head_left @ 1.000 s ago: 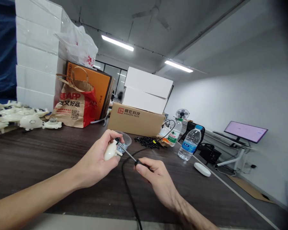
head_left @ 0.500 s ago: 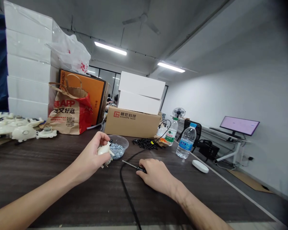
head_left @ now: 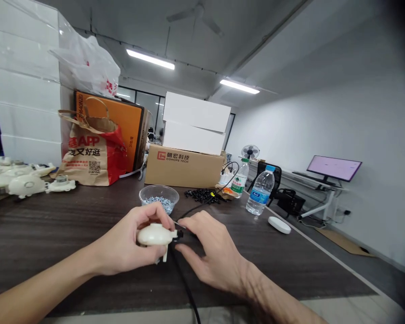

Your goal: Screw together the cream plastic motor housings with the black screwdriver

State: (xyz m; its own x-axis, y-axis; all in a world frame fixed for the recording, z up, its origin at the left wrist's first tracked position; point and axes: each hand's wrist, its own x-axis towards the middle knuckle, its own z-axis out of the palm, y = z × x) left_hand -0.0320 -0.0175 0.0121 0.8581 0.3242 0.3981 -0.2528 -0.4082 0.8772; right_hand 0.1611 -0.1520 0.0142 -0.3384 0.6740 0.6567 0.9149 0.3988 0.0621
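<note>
My left hand (head_left: pixel 131 236) is closed around a rounded cream plastic housing (head_left: pixel 155 235), its thumb below and fingers above. A small black piece (head_left: pixel 179 234) sticks out of the housing's right end. Beside it, my right hand (head_left: pixel 212 252) has its thumb and forefinger spread, with nothing visible between them. A thin metal screwdriver shaft (head_left: pixel 179 224) shows by the right fingertips; its handle is hidden behind the hand. Just beyond my left hand stands a clear round tub (head_left: pixel 159 191) of small screws.
A black cable (head_left: pixel 185 283) runs across the dark table. Black small parts (head_left: pixel 204 195) lie in a heap by two water bottles (head_left: pixel 261 191). More cream housings (head_left: pixel 27 184) lie at left, near a paper bag (head_left: pixel 91 157). A cardboard box (head_left: pixel 184 168) stands behind, and a white oval object (head_left: pixel 279 225) lies at right.
My left hand has brought the housing right and lower, turning it so its black piece points right. My right hand has let go of the screwdriver handle and opened near the black piece.
</note>
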